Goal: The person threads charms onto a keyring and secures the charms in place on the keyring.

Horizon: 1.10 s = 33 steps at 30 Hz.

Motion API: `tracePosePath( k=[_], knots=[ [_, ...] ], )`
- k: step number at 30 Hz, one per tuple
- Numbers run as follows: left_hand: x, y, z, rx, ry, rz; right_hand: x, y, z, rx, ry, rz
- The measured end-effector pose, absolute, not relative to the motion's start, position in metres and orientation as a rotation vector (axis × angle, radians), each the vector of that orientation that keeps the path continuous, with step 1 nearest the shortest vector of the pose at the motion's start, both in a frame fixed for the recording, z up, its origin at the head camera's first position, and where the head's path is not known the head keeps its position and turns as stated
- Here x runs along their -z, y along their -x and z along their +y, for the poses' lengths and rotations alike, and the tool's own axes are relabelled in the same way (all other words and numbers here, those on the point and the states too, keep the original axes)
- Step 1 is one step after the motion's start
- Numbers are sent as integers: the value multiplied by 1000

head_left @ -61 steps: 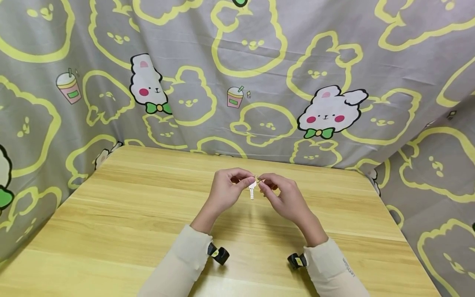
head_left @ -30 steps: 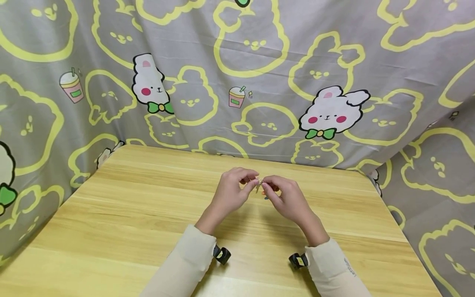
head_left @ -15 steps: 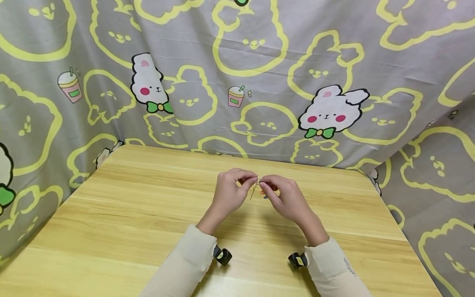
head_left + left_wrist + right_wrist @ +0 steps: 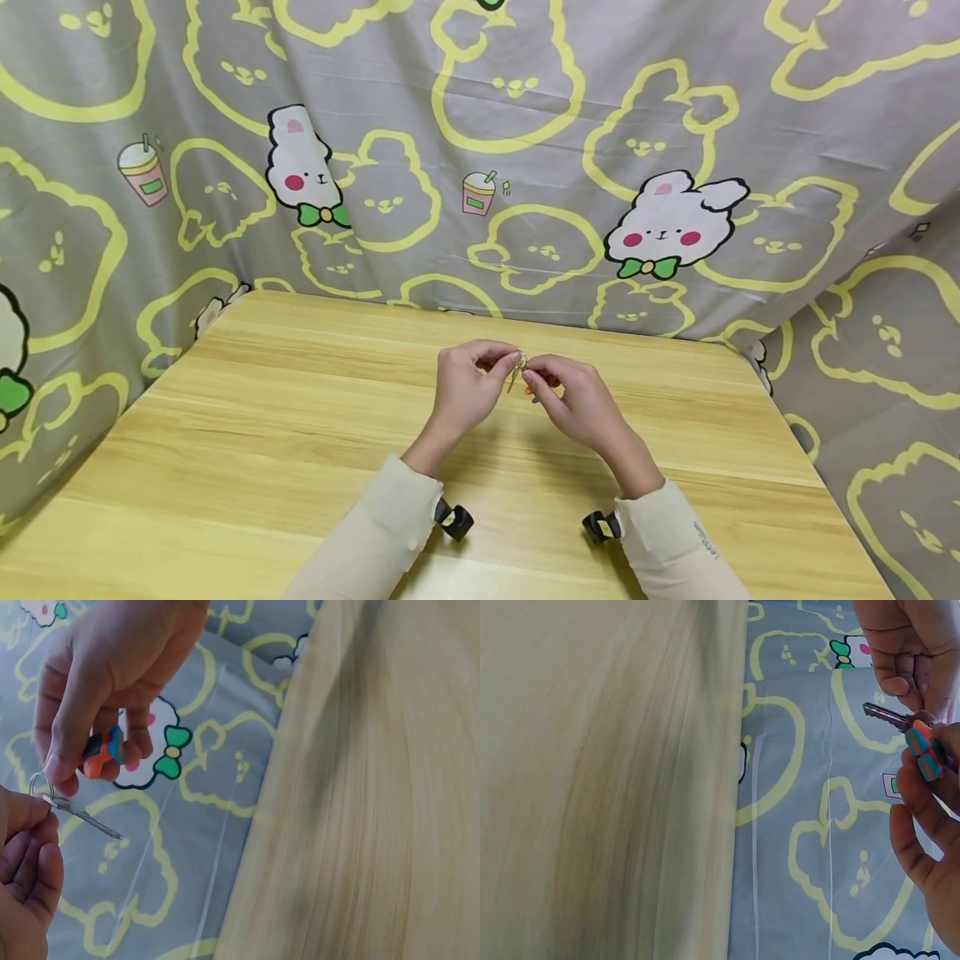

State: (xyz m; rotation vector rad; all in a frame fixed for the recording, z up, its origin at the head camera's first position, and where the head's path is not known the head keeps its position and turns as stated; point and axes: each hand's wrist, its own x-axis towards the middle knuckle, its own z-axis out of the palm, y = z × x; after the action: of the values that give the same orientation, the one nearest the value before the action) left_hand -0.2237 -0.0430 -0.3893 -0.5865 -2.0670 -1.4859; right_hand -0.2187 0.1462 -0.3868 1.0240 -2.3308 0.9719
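Over the middle of the table my two hands meet at a small metal key. My left hand pinches the key near its head between thumb and forefinger, and the blade slants downward. A thin split ring passes by the key's head. On the other side, my right hand pinches that ring at the fingertips. Its lower fingers curl about a small orange and blue trinket, also seen as a striped blue and orange piece in the right wrist view. The fingertips hide part of the ring.
The wood-grain table spreads beneath both hands. Grey curtains with yellow cartoon outlines hang behind it and at both sides. A black wrist camera sits on each cuff, the left one and the right one.
The key has turned from showing its flat, bright side to showing its narrow edge. The orange and blue trinket has come into sight under my right fingers. Both hands stay nearly in place.
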Motion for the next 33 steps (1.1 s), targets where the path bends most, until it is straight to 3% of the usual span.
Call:
tracePosePath(
  k=[8, 20, 33],
  knots=[
    [388, 222, -41, 1502, 608, -2115, 387, 219, 146, -1009, -981, -2296],
    [385, 227, -51, 1050, 871, -2060, 382, 221, 151, -1001, -1055, -2302],
    [389, 226, -45, 1465, 654, -2033, 384, 220, 150, -1057, -1007, -2317]
  ],
)
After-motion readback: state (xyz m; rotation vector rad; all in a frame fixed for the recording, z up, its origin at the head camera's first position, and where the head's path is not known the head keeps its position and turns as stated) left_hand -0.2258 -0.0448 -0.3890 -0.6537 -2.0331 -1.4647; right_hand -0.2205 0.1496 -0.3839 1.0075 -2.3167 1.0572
